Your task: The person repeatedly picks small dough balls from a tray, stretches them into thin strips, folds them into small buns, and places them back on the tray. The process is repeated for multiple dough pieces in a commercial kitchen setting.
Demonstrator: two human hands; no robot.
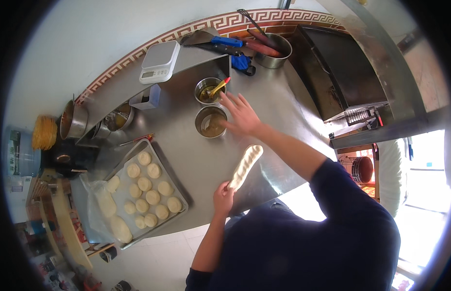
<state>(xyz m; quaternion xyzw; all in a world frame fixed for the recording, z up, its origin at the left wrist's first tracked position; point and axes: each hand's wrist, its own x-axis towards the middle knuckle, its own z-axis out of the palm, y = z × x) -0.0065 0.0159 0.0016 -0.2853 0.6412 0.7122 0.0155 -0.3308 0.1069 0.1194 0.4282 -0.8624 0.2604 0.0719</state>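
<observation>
A long flattened strip of pale dough (244,165) lies on the steel worktop, dented along its length. My left hand (223,198) pinches its near end between thumb and fingers. Farther out, my right hand (243,114) is spread and slightly blurred, with nothing seen in it. Its thumb side is at the rim of a steel bowl (201,131) that has brownish contents; whether it touches is unclear. Just beyond sits a second steel bowl (197,95) with yellowish liquid and a yellow-and-red handled brush or utensil (220,86), close to my fingertips.
On the left, a metal tray (181,194) bears several round dough pieces (153,196) and larger dough lumps (120,229) partly under plastic film. A white kitchen scale (160,60) and blue-handled tool (227,41) are on the back shelf. A steel pot (272,62) and dark oven (347,67) stand right.
</observation>
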